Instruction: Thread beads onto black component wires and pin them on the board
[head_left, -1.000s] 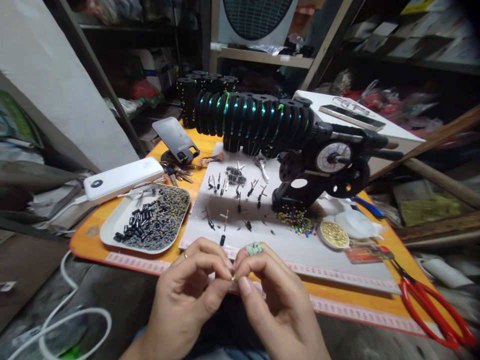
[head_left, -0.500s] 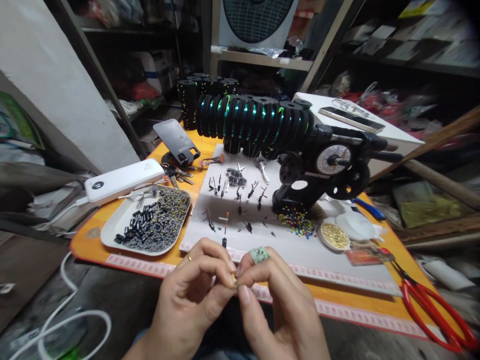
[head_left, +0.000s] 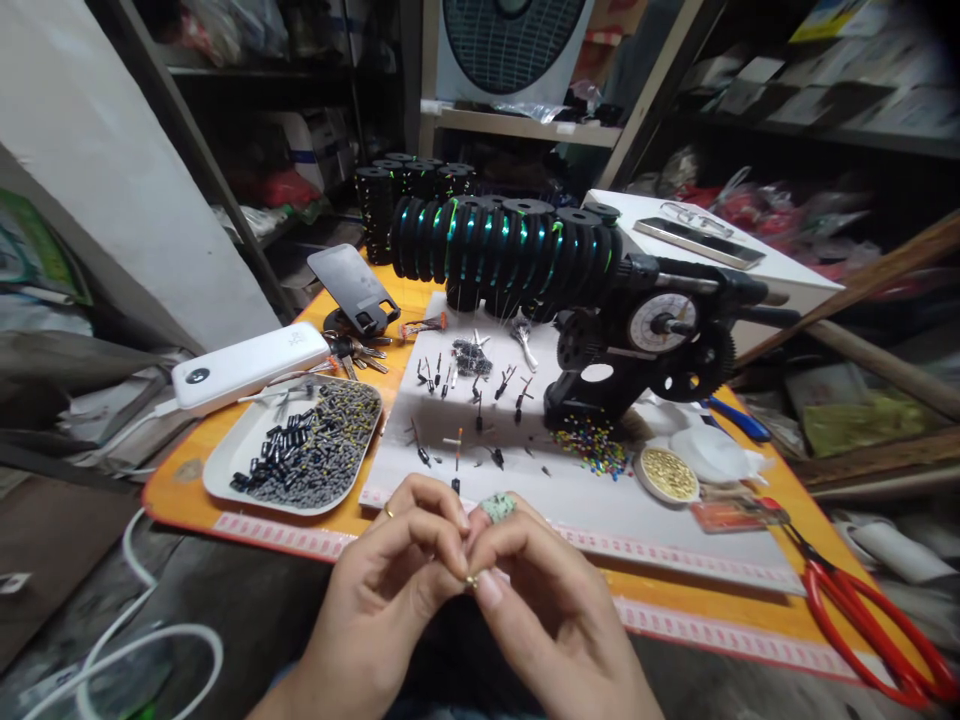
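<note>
My left hand (head_left: 397, 585) and my right hand (head_left: 547, 590) meet fingertip to fingertip above the table's front edge. Both are closed in a pinch on a tiny gold-coloured piece (head_left: 471, 581), mostly covered by the fingers. A ring circles one finger of the left hand, and green patterned tape (head_left: 498, 507) wraps a finger of the right. Just beyond the fingers, on a white board (head_left: 390, 470), lies a small black weight with an orange-tipped stick (head_left: 457, 460). Several similar black pieces (head_left: 478, 410) are laid out behind it.
A tray (head_left: 217, 485) of dark cylinders and small grey pieces stands left, by a white power bank (head_left: 247, 368). Behind is a winding machine (head_left: 660, 330) with black spools (head_left: 502, 240). Right are coloured beads (head_left: 596, 445), a dish of gold bits (head_left: 667, 474) and red-handled scissors (head_left: 870, 620).
My right hand has shifted slightly left, closer against the left hand. The gold-coloured piece now shows more clearly between the fingertips. The view has moved slightly.
</note>
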